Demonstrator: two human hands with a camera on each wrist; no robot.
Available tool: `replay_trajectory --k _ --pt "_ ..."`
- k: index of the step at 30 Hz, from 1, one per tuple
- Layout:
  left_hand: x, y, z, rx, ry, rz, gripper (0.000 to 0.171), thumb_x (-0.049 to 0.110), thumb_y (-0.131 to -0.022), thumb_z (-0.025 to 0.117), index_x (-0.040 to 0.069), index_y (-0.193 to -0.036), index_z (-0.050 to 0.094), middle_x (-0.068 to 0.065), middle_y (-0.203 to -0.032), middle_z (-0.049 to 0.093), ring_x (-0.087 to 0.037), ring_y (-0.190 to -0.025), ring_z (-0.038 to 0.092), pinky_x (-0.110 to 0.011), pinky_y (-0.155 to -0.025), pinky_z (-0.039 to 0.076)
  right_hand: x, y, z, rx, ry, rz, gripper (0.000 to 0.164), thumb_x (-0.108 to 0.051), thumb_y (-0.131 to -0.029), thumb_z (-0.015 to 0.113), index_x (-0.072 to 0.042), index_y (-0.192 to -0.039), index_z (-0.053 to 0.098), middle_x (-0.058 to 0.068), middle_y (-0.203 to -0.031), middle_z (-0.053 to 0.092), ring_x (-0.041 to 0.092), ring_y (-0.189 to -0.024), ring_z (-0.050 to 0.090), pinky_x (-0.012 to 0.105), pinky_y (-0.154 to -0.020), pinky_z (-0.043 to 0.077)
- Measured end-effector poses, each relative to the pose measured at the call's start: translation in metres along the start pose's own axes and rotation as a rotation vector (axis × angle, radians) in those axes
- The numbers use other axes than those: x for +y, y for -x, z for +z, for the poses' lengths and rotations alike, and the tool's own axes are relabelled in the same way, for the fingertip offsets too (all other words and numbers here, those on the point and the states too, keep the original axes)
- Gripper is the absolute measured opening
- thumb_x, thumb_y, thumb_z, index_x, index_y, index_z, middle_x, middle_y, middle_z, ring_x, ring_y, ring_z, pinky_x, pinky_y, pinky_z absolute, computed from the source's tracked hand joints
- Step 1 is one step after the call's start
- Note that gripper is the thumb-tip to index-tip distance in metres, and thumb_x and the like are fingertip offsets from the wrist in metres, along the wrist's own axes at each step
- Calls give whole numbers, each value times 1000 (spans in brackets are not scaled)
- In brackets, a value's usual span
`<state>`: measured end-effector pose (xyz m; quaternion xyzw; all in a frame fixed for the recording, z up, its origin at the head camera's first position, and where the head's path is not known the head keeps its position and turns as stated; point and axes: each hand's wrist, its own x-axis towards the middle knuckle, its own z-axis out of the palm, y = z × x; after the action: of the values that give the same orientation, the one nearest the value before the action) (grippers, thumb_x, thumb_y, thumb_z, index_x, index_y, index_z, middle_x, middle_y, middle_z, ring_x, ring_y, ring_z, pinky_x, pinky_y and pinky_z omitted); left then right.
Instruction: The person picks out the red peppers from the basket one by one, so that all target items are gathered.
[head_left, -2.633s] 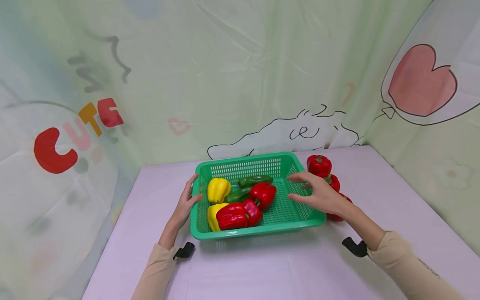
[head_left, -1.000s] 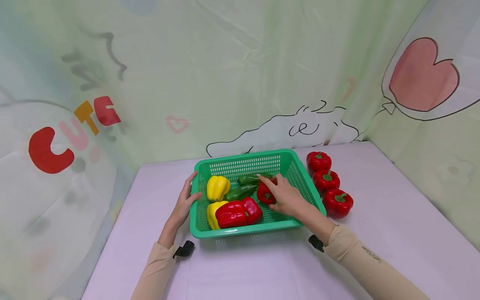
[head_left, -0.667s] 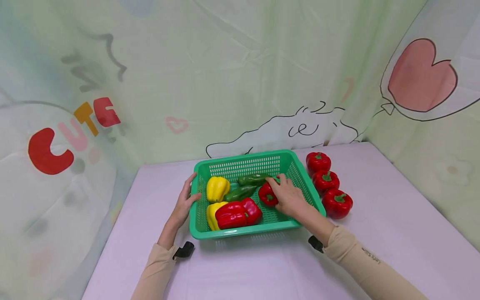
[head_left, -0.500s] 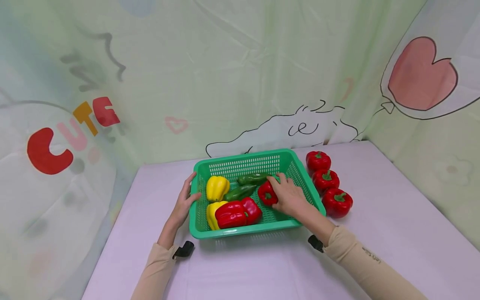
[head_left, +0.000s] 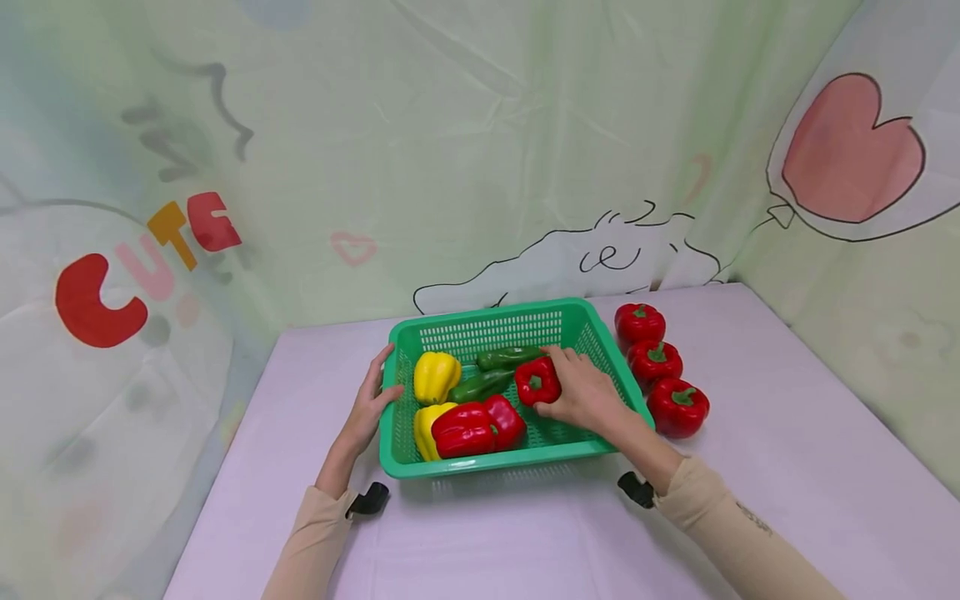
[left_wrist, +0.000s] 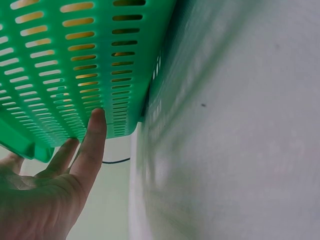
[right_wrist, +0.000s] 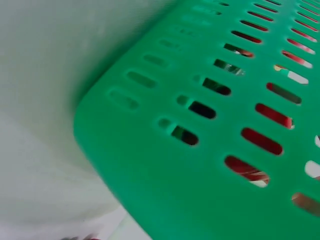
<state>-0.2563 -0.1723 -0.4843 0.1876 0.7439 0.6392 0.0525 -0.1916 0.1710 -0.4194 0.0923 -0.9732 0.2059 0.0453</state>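
A green plastic basket [head_left: 517,457] stands on the table. My left hand [head_left: 366,410] holds its left side, thumb over the rim; in the left wrist view the fingers [left_wrist: 90,155] of that hand touch the slotted outer wall. Inside the basket, my right hand [head_left: 587,392] holds a red bell pepper [head_left: 537,382] between thumb and fingers, its stem end facing the camera. To its left lie two more red bell peppers [head_left: 463,432], two yellow bell peppers [head_left: 437,377] and two green cucumber-like vegetables [head_left: 480,387]. The right wrist view shows only the basket's wall [right_wrist: 150,175], hiding the right hand.
Outside the basket's right side, three red bell peppers [head_left: 678,408] stand in a row on the pale tablecloth [head_left: 480,542]. Printed curtains [head_left: 480,150] hang behind and at both sides of the table.
My right hand has come from the basket's right side to the red bell pepper and taken hold of it. The pepper has turned, stem towards the camera. My left hand stays put.
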Motion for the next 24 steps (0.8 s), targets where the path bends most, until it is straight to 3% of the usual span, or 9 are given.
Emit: replay_trajectory --k 7,14,19,24 --pt "1 0 0 5 -4 6 69 17 -98 51 21 -158 18 -24 -152 35 -41 -125 47 -38 -92 49 -1 -2 -8 0 -90 -14 80 -27 -74 85 1 -138 45 21 -119 57 35 -104 57 49 -73 57" --pt "4 0 -1 12 -5 15 69 17 -98 51 21 -158 18 -24 -152 35 -42 -126 47 -44 -95 47 1 -9 -27 16 -152 -23 83 -26 -76 83 1 -142 41 23 -122 56 37 -105 58 50 -76 57" --pt "3 -1 -2 16 -10 11 69 18 -99 51 21 -158 18 -23 -153 34 -42 -126 47 -48 -96 48 7 -10 -38 -5 -217 8 91 -28 -77 83 -1 -148 33 24 -129 55 38 -111 57 50 -79 56" --pt "-2 0 -1 10 -7 -10 68 18 -99 50 22 -158 17 -22 -155 32 -42 -128 45 -50 -96 48 16 -7 -41 -7 -278 52 87 -33 -79 81 -2 -143 32 23 -123 59 38 -106 60 46 -75 58"
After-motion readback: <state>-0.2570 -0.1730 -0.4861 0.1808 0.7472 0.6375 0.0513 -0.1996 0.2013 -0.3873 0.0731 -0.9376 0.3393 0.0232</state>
